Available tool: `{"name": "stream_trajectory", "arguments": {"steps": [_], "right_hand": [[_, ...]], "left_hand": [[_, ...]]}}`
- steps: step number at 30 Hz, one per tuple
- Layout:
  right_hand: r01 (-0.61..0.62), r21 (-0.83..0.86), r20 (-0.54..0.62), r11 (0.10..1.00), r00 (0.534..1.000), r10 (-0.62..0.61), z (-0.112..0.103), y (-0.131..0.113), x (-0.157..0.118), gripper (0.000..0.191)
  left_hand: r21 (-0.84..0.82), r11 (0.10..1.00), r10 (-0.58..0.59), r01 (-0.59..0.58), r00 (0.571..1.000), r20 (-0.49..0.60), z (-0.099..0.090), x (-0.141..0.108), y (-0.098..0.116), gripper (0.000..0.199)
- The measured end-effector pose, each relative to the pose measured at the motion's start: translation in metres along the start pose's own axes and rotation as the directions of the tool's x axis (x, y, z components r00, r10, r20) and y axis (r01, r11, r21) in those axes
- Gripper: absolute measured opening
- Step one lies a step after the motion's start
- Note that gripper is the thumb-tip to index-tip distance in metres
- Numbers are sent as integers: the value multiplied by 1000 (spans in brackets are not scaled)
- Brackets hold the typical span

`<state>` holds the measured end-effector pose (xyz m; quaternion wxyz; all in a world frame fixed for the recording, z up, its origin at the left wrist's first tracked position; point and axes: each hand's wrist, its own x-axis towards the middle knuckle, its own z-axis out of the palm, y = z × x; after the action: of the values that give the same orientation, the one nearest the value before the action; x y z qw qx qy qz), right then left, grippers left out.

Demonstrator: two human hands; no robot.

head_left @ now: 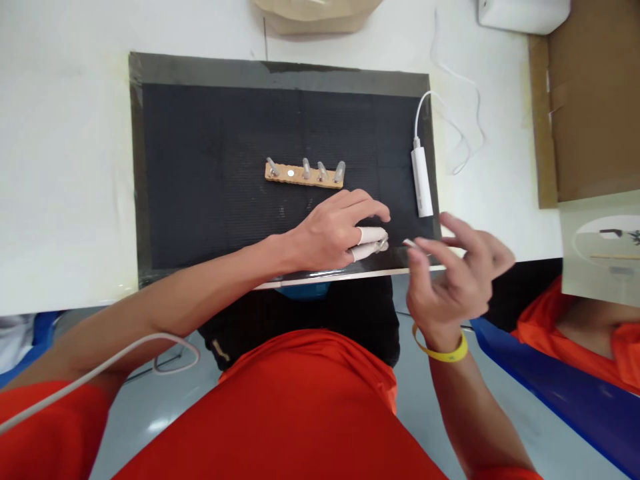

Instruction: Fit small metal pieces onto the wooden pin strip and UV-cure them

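Note:
My left hand (330,230) reaches over the dark mat's front edge, with white covers on its thumb and one finger. Those two fingers pinch a small shiny, clear or silvery piece (383,243), partly hidden by them. To its right, my right hand (457,277) holds a thin, small whitish sliver (409,243) between thumb and forefinger; its kind is too small to tell. Beyond my left hand a wooden strip (313,179) lies on the mat. Several shiny greyish loop-like pieces (339,172) stand up from it, and a white round spot (291,173) shows between two of them.
The black mat (210,173) is taped to a white table (65,167). A white stick-shaped device (422,181) with a cable lies at the mat's right edge. A brown paper bag (320,20), a white box (525,15) and cardboard (595,100) stand farther out. Another person's orange clothing (540,320) shows at right.

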<state>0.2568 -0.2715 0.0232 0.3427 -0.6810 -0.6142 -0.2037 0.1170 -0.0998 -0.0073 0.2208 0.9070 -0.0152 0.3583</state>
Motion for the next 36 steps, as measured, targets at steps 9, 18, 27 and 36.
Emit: {"name": "stream_trajectory", "arguments": {"steps": [9,18,27,36], "right_hand": [[-11,-33,-2,999,1000,11,2,-1,0,14],[2,-30,34,1000,999,-1,2,-3,0,14],[1,-59,39,998,999,1,-1,0,4,12],[2,-46,56,999,998,0,1,-3,3,12]], "left_hand": [[-18,1000,4,-4,1000,1,1,-1,-1,11],[-24,1000,-1,1,1000,0,0,0,-2,10],[-39,999,-2,2,1000,8,1,-1,-3,9],[-26,1000,-2,3,1000,7,1,-1,-2,10]]}}
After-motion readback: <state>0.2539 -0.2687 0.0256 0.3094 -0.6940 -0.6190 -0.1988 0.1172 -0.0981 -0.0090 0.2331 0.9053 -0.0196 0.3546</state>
